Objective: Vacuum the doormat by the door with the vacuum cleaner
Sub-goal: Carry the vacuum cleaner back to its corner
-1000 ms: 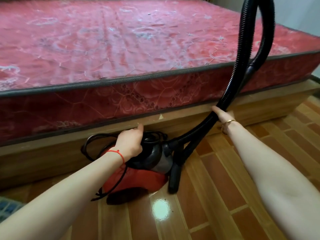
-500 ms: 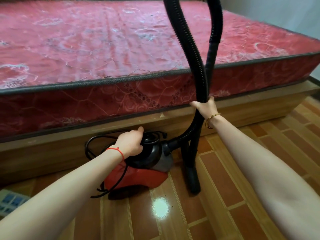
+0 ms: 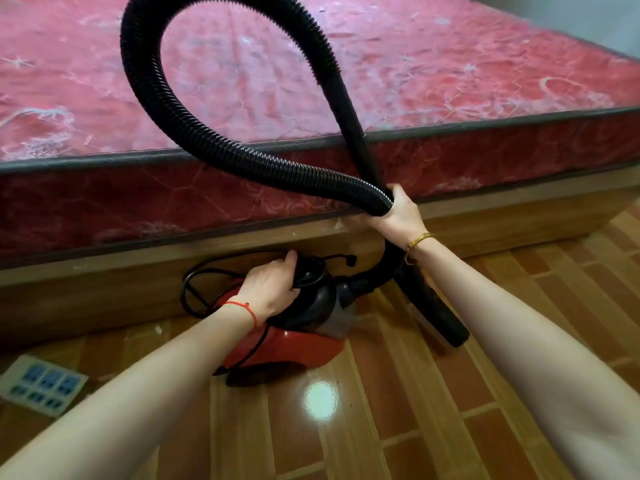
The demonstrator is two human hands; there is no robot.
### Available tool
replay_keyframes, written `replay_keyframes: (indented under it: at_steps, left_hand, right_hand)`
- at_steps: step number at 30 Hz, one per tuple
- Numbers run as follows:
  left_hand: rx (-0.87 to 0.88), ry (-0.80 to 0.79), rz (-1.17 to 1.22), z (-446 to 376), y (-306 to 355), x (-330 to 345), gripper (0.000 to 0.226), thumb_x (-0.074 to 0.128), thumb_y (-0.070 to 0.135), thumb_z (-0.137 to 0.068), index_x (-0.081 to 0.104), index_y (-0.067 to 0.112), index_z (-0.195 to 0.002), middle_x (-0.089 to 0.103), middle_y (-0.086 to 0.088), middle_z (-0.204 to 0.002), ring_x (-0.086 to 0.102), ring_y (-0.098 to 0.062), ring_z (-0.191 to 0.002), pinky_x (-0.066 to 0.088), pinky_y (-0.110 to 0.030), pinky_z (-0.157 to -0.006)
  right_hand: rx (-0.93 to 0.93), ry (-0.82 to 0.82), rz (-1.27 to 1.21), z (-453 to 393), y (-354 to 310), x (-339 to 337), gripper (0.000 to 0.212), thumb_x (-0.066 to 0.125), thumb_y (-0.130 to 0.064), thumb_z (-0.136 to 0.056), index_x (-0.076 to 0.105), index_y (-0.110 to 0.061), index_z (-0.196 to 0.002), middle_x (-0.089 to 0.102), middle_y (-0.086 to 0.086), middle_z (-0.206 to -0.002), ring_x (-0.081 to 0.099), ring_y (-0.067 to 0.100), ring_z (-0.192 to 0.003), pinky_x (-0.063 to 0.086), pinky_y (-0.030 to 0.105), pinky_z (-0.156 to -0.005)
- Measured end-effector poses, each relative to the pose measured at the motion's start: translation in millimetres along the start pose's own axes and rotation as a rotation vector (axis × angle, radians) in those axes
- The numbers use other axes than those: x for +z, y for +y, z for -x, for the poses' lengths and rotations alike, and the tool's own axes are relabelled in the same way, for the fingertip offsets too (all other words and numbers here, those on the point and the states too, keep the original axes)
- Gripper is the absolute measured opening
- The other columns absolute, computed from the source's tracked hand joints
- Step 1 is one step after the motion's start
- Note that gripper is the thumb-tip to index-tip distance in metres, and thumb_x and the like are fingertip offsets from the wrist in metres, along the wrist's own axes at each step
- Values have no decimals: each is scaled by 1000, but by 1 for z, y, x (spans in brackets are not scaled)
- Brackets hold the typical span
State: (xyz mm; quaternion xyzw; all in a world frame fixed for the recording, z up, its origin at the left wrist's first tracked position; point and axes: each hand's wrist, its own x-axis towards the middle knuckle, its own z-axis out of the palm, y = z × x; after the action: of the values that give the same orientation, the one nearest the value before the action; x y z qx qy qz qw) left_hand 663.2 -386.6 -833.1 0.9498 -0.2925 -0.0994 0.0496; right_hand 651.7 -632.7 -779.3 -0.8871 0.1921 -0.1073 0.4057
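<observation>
Head view: we find the hose now gathered into a loop, right hand gripping it; left hand grips the vacuum; carrying seems imminent.

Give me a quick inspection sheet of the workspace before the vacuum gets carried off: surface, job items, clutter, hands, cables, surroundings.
Surface: glossy wood-pattern floor, lamp glare in front of the vacuum.
Job's things: red and black vacuum cleaner on the floor beside the bed base; black hose looped up over the mattress; nozzle tube angled down to the floor. Doormat not in view.
Clutter: white power strip on the floor, far left.
Hands: left hand grips the vacuum's top handle; right hand grips the hose.
Cables: black power cord coiled loosely behind the vacuum.
Surroundings: red mattress on a wooden bed base.
</observation>
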Motion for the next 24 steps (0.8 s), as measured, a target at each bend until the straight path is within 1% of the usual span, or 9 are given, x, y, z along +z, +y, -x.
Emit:
replay_keyframes:
  at_steps: [3,6,8,10,12,14,16,20,24]
  left_hand:
    - [-5,-71,15,-4,1,-3,68,60,25,-91,23,9,-145,57,-17,-119,59,-38,-107,50,-44,-82]
    - [-8,-159,34,2,2,-11,69,60,21,-91,20,10,-147,56,-18,-121,58,-38,-109,48,-43,-83]
    - [-21,-191,53,13,2,-20,71,61,19,-89,21,11,-147,56,-17,-119,58,-38,-108,48,-43,-82]
    - [-24,-209,80,29,4,-35,70,62,18,-88,23,12,-146,57,-16,-117,57,-38,-107,47,-42,-83]
    - [-22,-238,101,47,7,-57,68,62,17,-87,25,11,-144,57,-15,-114,56,-37,-108,46,-42,-84]
    - [-30,-262,129,66,11,-84,65,63,15,-86,28,11,-141,58,-13,-113,56,-36,-107,47,-42,-83]
    - [-38,-273,165,88,17,-118,59,64,14,-84,32,13,-134,60,-12,-109,58,-35,-103,48,-41,-79]
    - [-33,-301,182,138,36,-201,54,66,13,-82,36,13,-126,62,-12,-106,61,-36,-98,46,-41,-72]
    - [-33,-309,193,189,54,-289,55,67,13,-81,37,13,-126,62,-12,-106,61,-36,-98,45,-41,-71]
  right_hand:
    - [24,14,-21,7,-9,3,60,82,-32,-70,48,-14,-117,62,0,-101,59,16,-90,44,24,-73]
    - [54,-12,-7,18,-20,4,56,79,-33,-72,47,-16,-116,60,-1,-99,59,14,-85,42,19,-65]
    - [84,-40,10,25,-31,1,55,75,-26,-73,45,-16,-118,60,0,-101,61,18,-89,47,25,-69]
    - [112,-60,33,34,-46,-8,55,72,-24,-71,44,-18,-117,61,2,-103,62,21,-92,54,35,-75]
    - [135,-82,42,43,-67,-23,53,71,-24,-69,44,-20,-114,62,2,-102,63,23,-91,55,39,-78]
    - [151,-109,37,53,-92,-43,49,71,-22,-69,43,-22,-109,62,1,-99,62,23,-89,52,35,-74]
    - [176,-137,24,65,-122,-67,47,71,-19,-69,42,-24,-105,61,-1,-97,62,21,-87,50,32,-71]
    - [226,-178,-11,94,-191,-126,45,71,-16,-70,41,-23,-103,60,0,-97,61,20,-87,51,33,-72]
    - [272,-176,-54,128,-262,-192,46,73,-15,-72,42,-18,-107,59,5,-102,61,21,-89,49,31,-72]
